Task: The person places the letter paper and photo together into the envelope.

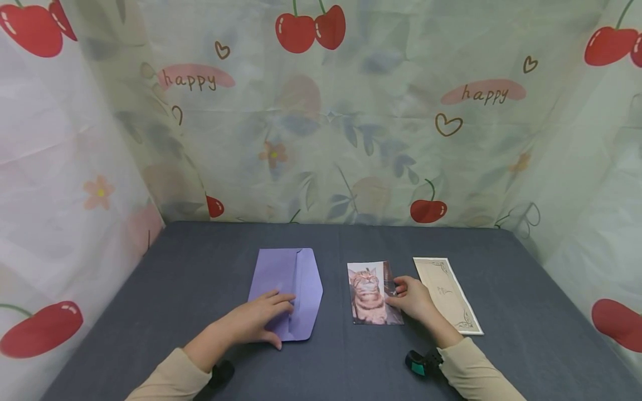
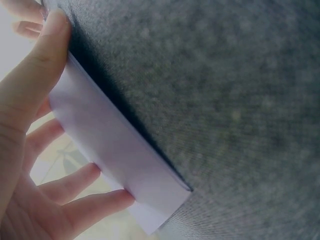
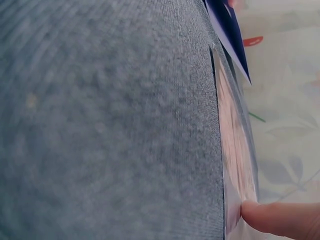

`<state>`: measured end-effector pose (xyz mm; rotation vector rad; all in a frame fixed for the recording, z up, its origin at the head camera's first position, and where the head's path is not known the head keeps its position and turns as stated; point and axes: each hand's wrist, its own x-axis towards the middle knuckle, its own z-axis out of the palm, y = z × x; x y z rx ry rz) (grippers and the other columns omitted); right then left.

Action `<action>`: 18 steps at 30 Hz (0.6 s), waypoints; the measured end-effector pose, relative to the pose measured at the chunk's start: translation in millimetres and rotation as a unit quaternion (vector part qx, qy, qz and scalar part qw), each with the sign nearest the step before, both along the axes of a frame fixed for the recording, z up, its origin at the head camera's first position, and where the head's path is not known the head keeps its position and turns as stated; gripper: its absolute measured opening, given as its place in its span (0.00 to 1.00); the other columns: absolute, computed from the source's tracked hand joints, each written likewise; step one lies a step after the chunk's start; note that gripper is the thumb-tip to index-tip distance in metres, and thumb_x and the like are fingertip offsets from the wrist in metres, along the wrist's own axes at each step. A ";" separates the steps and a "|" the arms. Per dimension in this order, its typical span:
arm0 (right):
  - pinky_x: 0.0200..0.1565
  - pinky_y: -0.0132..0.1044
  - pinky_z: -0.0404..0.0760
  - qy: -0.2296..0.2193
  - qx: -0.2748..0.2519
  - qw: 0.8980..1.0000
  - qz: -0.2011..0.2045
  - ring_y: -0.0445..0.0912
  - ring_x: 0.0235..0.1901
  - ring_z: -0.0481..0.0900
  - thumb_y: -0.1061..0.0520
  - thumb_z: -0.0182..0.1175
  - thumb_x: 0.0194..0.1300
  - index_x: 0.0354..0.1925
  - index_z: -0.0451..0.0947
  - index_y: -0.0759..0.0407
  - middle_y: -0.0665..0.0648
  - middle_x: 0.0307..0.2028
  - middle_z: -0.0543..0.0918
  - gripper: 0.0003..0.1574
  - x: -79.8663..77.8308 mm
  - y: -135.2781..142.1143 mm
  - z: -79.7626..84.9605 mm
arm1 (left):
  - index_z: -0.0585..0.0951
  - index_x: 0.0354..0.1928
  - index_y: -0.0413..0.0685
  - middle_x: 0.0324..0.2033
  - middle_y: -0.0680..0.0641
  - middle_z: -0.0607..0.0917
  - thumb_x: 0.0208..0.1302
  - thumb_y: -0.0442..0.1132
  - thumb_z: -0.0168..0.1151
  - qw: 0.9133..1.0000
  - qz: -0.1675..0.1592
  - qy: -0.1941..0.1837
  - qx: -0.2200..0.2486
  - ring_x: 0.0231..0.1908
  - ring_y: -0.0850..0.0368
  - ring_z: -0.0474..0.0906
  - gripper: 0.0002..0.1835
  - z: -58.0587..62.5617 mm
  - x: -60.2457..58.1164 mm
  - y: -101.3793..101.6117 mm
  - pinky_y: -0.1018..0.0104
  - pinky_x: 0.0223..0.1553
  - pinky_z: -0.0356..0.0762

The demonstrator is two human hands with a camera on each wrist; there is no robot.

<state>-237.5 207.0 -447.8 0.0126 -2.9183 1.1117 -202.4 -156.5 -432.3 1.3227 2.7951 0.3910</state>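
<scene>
A purple envelope (image 1: 268, 267), its pointed flap facing right, is on the left under my left hand (image 1: 261, 316). The left fingers (image 2: 77, 182) bend over its face, with the thumb at its near edge. In the right wrist view the envelope (image 3: 231, 32) slants, and a dark underside shows. To its right is a cat photo card (image 1: 366, 289). My right hand (image 1: 413, 298) pinches the card's right edge, the thumb (image 3: 272, 217) on its face. The left wrist view shows the envelope's edge (image 2: 115, 135) above a dark shadow.
A cream card (image 1: 436, 273) with ornate corner drawings lies at the right, partly behind the right hand and wrist. Dark grey cloth (image 1: 346, 367) covers the table. A printed curtain (image 1: 331, 139) closes off the back and sides. A dark wrist device (image 1: 421, 363) sits by the right sleeve.
</scene>
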 end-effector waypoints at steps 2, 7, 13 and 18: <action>0.31 0.39 0.79 0.000 -0.002 1.000 -0.002 0.48 0.31 0.78 0.62 0.69 0.46 0.49 0.72 0.77 0.65 0.34 0.80 0.33 -0.3 0.0 0.1 | 0.73 0.48 0.48 0.61 0.42 0.73 0.43 0.53 0.71 1.000 0.001 -0.001 -0.001 0.60 0.32 0.68 0.30 -0.2 -0.1 0.0 0.44 0.59 0.68; 0.29 0.34 0.77 -0.004 -0.021 1.000 -0.009 0.47 0.30 0.78 0.63 0.69 0.46 0.48 0.73 0.77 0.64 0.33 0.80 0.31 -0.5 1.4 -0.5 | 0.74 0.48 0.48 0.62 0.42 0.73 0.43 0.53 0.71 1.000 0.006 -0.006 -0.007 0.60 0.33 0.67 0.31 0.5 -0.4 0.9 0.44 0.60 0.67; 0.30 0.32 0.78 -0.012 -0.048 0.999 -0.013 0.47 0.32 0.77 0.65 0.66 0.50 0.47 0.74 0.77 0.65 0.33 0.81 0.25 0.5 3.5 0.6 | 0.74 0.48 0.48 0.62 0.42 0.72 0.43 0.53 0.72 1.000 0.010 -0.010 -0.012 0.61 0.34 0.67 0.31 1.1 -0.6 1.0 0.44 0.60 0.67; 0.33 0.37 0.83 -0.021 -0.066 0.998 -0.010 0.47 0.32 0.80 0.66 0.60 0.57 0.49 0.73 0.76 0.69 0.36 0.82 0.21 0.6 4.7 2.8 | 0.74 0.49 0.48 0.62 0.43 0.72 0.44 0.52 0.71 1.000 0.010 -0.014 -0.011 0.61 0.34 0.67 0.30 1.3 -0.5 1.0 0.44 0.61 0.67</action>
